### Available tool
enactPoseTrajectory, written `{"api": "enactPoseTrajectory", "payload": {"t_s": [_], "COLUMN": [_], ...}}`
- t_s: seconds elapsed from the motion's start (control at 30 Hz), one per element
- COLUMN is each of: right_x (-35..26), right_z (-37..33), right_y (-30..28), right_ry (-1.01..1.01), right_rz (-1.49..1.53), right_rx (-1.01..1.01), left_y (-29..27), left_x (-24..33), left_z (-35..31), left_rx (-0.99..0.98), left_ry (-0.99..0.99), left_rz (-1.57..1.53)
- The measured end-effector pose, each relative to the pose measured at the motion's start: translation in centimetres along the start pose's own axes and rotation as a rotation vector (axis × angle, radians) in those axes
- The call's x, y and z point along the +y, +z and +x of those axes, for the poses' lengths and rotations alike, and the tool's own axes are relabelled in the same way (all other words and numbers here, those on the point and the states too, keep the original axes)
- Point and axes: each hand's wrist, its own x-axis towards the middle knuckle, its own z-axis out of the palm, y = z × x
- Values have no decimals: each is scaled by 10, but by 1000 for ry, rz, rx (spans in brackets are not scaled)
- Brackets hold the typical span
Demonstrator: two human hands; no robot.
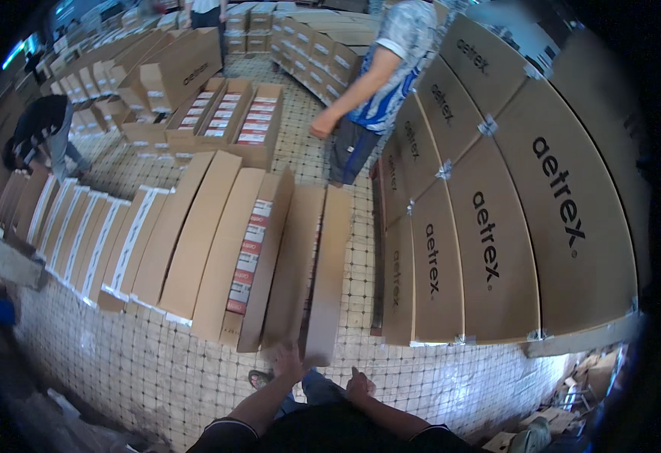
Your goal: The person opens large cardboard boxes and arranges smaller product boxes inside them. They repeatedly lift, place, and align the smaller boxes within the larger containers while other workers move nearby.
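Observation:
My left hand reaches to the near end of an open cardboard carton, its fingers stretched out against the board. The carton's long flaps stand up, and a narrow gap between them gives only a sliver of what is inside. Beside my left hand is the lower end of the right-hand flap. My right hand is closed in front of my body, apart from the carton. A small dark tip sticks up from it; what it belongs to cannot be made out. Left of this carton, another open carton shows red and white boxes.
Taped cartons line up to the left. Tall stacked cartons stand on a pallet at right. A person walks beyond my row; another person bends at far left. Open cartons with boxes stand farther back on the tiled floor.

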Motion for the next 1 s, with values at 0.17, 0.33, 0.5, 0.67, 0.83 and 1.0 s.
{"api": "enactPoseTrajectory", "payload": {"t_s": [0.17, 0.33, 0.5, 0.67, 0.83, 1.0], "right_x": [-12, -79, -81, -32, -44, -29], "right_z": [44, 89, 86, 43, 47, 53], "right_y": [0, 27, 8, -6, 8, -1], "right_ry": [-276, -590, -684, -506, -533, -590], "right_rz": [118, -744, -324, -43, -87, -265], "right_rx": [136, 474, 475, 295, 304, 216], "left_y": [-3, -8, -8, -32, -63, -88], "left_x": [0, 7, -7, -25, -28, -47], "left_z": [20, 43, 59, 26, -7, -2], "left_rx": [154, 253, 220, 139, 38, -6], "left_ry": [-99, 396, 436, 103, 25, 178], "left_rz": [40, -36, 466, 57, 159, 147]}}
